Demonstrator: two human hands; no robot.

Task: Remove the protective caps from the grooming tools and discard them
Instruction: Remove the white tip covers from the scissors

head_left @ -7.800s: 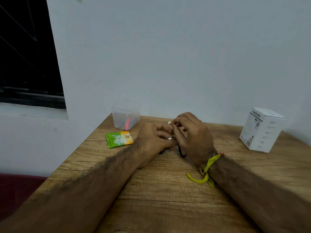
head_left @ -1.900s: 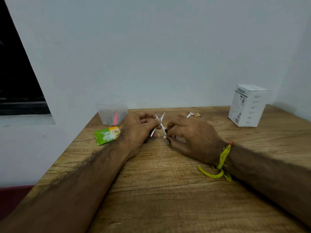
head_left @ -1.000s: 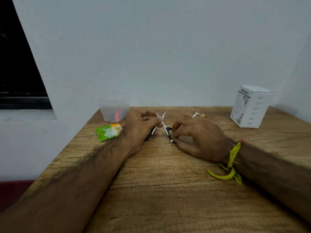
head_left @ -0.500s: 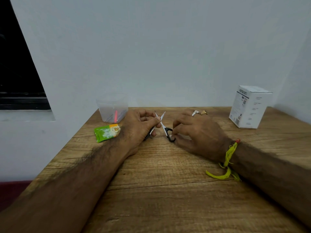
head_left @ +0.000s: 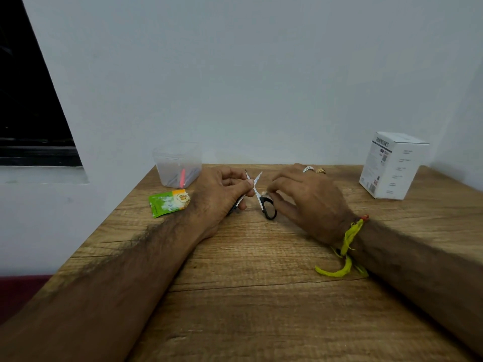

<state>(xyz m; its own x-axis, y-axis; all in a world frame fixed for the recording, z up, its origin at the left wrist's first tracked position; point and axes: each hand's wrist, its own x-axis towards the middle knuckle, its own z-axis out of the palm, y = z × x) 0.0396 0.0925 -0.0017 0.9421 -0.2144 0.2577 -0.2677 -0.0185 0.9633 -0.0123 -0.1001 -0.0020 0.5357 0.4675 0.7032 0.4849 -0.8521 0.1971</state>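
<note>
I see my left hand (head_left: 222, 194) pinching open scissors (head_left: 257, 195) just right of the plastic tub (head_left: 177, 165), my right hand (head_left: 305, 199) pinching a small white cap (head_left: 264, 193), which could slip beside bare blades.

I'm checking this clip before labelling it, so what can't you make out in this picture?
Head view only:
- The scissors' left handle: hidden under the left hand.
- The small white bit at the right hand's fingertips: too small to identify.
- The clear container's contents: blurred.
- The white box's print: too small.
</note>
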